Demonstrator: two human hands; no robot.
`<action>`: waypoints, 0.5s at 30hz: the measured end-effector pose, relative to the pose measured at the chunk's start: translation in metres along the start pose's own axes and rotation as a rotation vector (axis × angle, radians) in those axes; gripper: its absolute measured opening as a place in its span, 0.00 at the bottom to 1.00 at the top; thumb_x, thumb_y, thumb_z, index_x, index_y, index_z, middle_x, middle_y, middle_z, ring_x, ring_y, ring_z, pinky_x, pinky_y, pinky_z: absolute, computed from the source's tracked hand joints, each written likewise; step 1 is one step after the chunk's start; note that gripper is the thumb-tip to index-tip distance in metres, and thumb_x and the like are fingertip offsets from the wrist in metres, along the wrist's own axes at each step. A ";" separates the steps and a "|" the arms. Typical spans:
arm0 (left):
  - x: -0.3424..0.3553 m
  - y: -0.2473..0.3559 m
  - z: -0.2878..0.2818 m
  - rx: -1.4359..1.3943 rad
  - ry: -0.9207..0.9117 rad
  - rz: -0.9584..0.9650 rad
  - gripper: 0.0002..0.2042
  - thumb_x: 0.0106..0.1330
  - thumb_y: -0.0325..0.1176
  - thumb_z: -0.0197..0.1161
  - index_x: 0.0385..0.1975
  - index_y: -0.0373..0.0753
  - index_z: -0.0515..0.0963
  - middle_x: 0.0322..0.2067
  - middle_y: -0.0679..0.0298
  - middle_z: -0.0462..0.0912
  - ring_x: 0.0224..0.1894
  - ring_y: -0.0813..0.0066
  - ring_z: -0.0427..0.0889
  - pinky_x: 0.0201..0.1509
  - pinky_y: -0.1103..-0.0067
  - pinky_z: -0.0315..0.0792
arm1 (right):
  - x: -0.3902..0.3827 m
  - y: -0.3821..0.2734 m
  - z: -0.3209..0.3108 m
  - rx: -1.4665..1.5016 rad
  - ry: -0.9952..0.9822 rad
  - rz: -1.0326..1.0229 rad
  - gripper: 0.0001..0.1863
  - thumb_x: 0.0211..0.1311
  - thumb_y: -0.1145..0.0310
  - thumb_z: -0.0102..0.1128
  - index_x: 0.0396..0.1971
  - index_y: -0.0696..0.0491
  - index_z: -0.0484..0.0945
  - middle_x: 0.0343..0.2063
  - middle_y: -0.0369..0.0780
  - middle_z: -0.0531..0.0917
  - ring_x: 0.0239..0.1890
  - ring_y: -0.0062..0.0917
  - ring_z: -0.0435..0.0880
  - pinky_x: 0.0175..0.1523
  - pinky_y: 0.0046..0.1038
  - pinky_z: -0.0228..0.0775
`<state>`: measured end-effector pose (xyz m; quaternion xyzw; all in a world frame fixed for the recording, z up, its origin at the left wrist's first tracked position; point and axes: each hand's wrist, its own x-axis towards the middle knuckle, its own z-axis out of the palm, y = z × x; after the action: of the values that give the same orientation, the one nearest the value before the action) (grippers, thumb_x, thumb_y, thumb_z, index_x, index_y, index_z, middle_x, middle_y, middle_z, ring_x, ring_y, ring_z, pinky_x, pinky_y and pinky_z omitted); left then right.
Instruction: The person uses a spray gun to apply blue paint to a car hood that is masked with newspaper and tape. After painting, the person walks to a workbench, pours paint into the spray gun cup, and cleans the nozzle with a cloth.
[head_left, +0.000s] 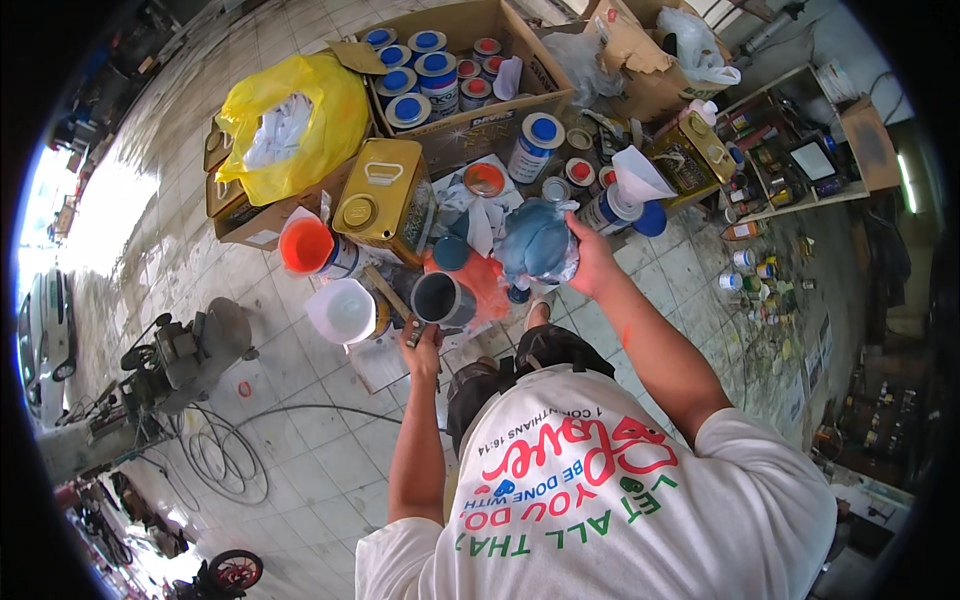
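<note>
While the right hand (pixel 590 255) closes around a blue-smeared plastic container (pixel 538 243) and holds it tipped above the clutter, the left hand (pixel 422 340) grips a stirring stick (pixel 392 297) whose far end lies beside an open dark can (pixel 443 299). That can stands on the tiled floor (pixel 330 460) just in front of the person's knees, with a white funnel-like cup (pixel 342 310) to its left and an orange cup (pixel 305 245) behind that. A gold rectangular tin (pixel 385 200) stands behind the can, hemming it in, and a cardboard box (pixel 470 125) full of blue-lidded cans closes the far side. A yellow plastic bag (pixel 290 120) fills the far left. Free floor opens only to the near left, where a hose (pixel 225 455) coils beside a compressor (pixel 180 355). The person's arm and shirt cover the ground under the right forearm. What the container holds is hard to make out, and the small jars (pixel 760 275) at right blur toward the rim.
</note>
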<state>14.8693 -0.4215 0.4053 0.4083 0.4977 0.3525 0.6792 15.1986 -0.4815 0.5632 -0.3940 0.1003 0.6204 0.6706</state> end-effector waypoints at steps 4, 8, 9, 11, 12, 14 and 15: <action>-0.005 0.004 0.003 0.155 0.029 0.078 0.18 0.61 0.22 0.59 0.52 0.32 0.80 0.23 0.68 0.77 0.22 0.81 0.74 0.26 0.80 0.69 | 0.032 0.019 -0.001 -0.231 0.182 -0.165 0.28 0.77 0.51 0.54 0.65 0.57 0.71 0.59 0.45 0.80 0.59 0.40 0.82 0.65 0.48 0.73; -0.003 -0.014 -0.004 0.238 0.103 0.178 0.18 0.63 0.22 0.62 0.54 0.32 0.79 0.22 0.68 0.77 0.23 0.82 0.74 0.26 0.80 0.69 | 0.051 0.048 0.024 -0.908 0.207 -0.599 0.24 0.74 0.52 0.59 0.55 0.58 0.76 0.46 0.48 0.84 0.46 0.43 0.85 0.50 0.41 0.76; -0.003 -0.019 -0.007 0.314 0.136 0.251 0.18 0.64 0.22 0.63 0.55 0.32 0.79 0.23 0.68 0.77 0.23 0.82 0.74 0.26 0.80 0.68 | 0.055 0.058 0.037 -1.184 0.220 -0.749 0.23 0.73 0.53 0.60 0.51 0.58 0.78 0.41 0.49 0.85 0.41 0.45 0.85 0.45 0.41 0.76; -0.008 -0.024 -0.009 0.418 0.176 0.346 0.18 0.65 0.23 0.64 0.56 0.31 0.78 0.24 0.67 0.78 0.23 0.81 0.75 0.27 0.80 0.69 | 0.071 0.086 0.046 -1.380 -0.053 -0.906 0.22 0.70 0.53 0.63 0.47 0.59 0.78 0.36 0.54 0.83 0.41 0.53 0.83 0.44 0.44 0.75; -0.010 -0.016 -0.004 0.448 0.163 0.378 0.18 0.66 0.23 0.65 0.56 0.31 0.78 0.25 0.66 0.79 0.23 0.81 0.75 0.27 0.79 0.69 | 0.088 0.099 0.038 -1.459 -0.150 -0.938 0.20 0.68 0.56 0.64 0.45 0.58 0.78 0.36 0.54 0.83 0.41 0.57 0.81 0.45 0.45 0.75; -0.010 -0.007 -0.002 0.486 0.173 0.450 0.18 0.66 0.24 0.65 0.57 0.31 0.77 0.27 0.64 0.81 0.24 0.80 0.76 0.28 0.79 0.71 | 0.114 0.112 0.026 -1.840 -0.313 -0.970 0.19 0.59 0.61 0.67 0.47 0.55 0.80 0.43 0.48 0.83 0.50 0.48 0.79 0.53 0.44 0.71; -0.012 -0.010 -0.007 0.495 0.195 0.481 0.18 0.66 0.24 0.65 0.57 0.31 0.77 0.28 0.62 0.82 0.24 0.80 0.77 0.29 0.78 0.71 | 0.119 0.123 0.018 -1.993 -0.363 -1.044 0.19 0.56 0.62 0.68 0.46 0.54 0.80 0.45 0.46 0.83 0.53 0.46 0.78 0.55 0.44 0.70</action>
<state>14.8603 -0.4349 0.3993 0.6303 0.5204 0.4082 0.4066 15.1047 -0.3902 0.4516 -0.6495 -0.7120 0.1168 0.2400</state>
